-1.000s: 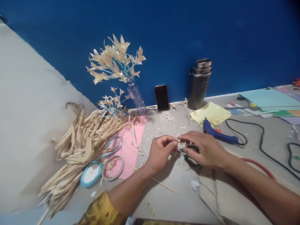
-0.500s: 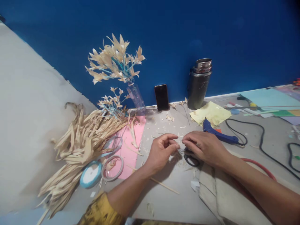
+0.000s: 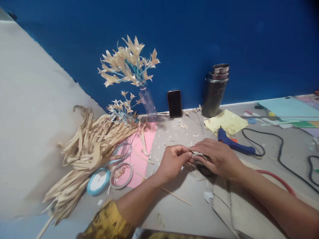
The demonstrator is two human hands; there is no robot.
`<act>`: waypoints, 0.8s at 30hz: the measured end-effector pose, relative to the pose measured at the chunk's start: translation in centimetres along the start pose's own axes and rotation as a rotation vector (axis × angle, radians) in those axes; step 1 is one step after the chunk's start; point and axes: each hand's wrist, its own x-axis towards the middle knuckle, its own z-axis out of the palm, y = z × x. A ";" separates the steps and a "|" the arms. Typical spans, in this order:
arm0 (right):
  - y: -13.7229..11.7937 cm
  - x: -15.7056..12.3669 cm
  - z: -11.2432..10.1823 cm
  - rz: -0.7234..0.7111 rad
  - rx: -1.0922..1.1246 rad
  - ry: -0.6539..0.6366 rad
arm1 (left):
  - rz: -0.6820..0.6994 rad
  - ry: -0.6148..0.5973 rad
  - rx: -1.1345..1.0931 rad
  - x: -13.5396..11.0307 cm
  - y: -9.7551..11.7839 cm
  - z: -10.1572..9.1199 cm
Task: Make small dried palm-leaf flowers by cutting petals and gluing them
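My left hand is closed in a pinch, thumb against forefinger, just above the middle of the table. Whatever sits in the pinch is too small to make out. Its fingertips meet those of my right hand, whose fingers are bent together and point left. A thin pale sliver shows between the right thumb and fingers, but its kind is unclear. Under the right palm lie scissors with black handles, partly covered by the hand. Small pale scraps lie on the table around both hands.
Dried husks, a ribbon spool and a tape roll lie left, by pink paper. Behind stand a bottle of husk flowers, a phone and a flask. A blue glue gun with a cord lies right.
My right hand has shifted slightly left and its fingers now touch those of my left hand, closing the small gap. A pale sliver now shows at the right fingers. The view has moved slightly.
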 end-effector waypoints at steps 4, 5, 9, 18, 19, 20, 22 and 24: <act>0.1 0.0 0.0 -0.033 -0.019 0.032 | -0.090 0.000 -0.059 0.0 -0.2 0.0; 0.1 0.0 0.0 -0.028 -0.026 0.035 | -0.111 0.003 -0.068 0.0 -0.2 0.0; -0.2 0.2 -0.2 0.014 -0.010 0.034 | -0.159 -0.014 -0.098 0.0 -0.2 0.0; -0.3 0.7 -0.4 0.427 0.426 -0.046 | -0.270 -0.110 -0.365 0.4 -0.5 -0.3; -0.4 0.8 -0.4 0.472 0.489 -0.066 | -0.291 -0.118 -0.398 0.4 -0.6 -0.4; -0.5 0.9 -0.4 0.505 0.544 -0.079 | -0.304 -0.123 -0.421 0.5 -0.6 -0.4; -0.7 1.1 -0.5 0.558 0.627 -0.077 | -0.308 -0.122 -0.442 0.4 -0.7 -0.3; -0.9 1.2 -0.4 0.609 0.680 -0.056 | -0.304 -0.116 -0.438 0.3 -0.7 -0.2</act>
